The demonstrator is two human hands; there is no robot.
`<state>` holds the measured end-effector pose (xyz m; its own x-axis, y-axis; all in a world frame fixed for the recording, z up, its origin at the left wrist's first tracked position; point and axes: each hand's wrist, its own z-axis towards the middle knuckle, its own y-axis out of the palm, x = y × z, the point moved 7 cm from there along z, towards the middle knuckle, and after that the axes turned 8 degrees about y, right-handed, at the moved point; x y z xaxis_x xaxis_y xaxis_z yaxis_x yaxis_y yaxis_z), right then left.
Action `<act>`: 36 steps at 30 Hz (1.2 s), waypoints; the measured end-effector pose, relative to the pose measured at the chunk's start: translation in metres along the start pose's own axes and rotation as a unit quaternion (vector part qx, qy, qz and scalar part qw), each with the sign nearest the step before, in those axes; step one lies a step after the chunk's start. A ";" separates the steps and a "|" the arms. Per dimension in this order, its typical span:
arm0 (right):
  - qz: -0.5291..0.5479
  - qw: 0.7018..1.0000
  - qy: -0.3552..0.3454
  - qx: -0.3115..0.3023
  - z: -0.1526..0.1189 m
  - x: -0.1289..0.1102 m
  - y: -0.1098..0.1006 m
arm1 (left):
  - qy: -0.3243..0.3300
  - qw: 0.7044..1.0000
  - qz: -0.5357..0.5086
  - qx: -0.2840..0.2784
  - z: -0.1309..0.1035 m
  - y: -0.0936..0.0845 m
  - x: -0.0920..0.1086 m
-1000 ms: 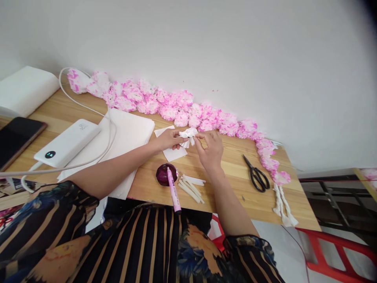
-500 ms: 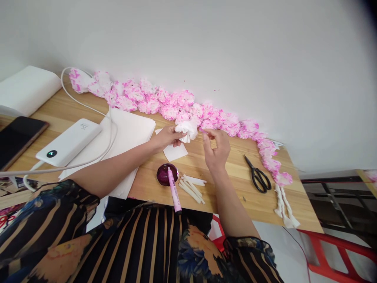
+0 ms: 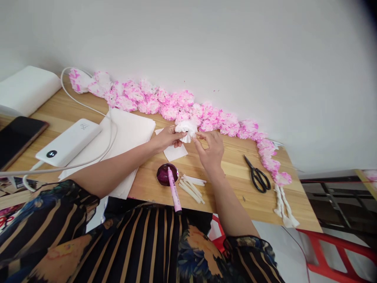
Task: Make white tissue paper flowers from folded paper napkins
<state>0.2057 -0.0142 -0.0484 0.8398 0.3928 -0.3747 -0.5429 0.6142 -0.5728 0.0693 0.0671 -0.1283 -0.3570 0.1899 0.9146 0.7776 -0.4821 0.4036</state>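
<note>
A white ruffled paper flower is pinched in my left hand, thumb and fingers closed on its left side. At its right edge, the thumb and fingertips of my right hand come together on the paper. Just behind the flower lies a long row of pink-and-white paper flowers against the wall. Below my left hand there is a small square of white paper on the table. Nearer to me, a pink marker leans on a dark purple dish.
Thin white rolled sticks lie beside the dish. Black scissors rest at the right. On the left are a paper stack, a white power bank with a cable, a phone and a white bundle. A red stool stands below.
My right hand has moved left to the white flower, and its fingertips now meet the flower's edge. The purple bit seen at its fingertips earlier no longer shows. My left hand stays put.
</note>
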 end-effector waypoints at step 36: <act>0.335 0.852 0.381 -0.128 -0.015 0.055 0.039 | 0.010 0.992 0.122 -0.042 -0.006 0.006 0.009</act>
<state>0.2307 0.0210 -0.1018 0.1467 -0.0231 -0.9889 -0.9645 0.2186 -0.1482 0.0678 0.0611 -0.1175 -0.1748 0.0425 0.9837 0.7960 -0.5820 0.1666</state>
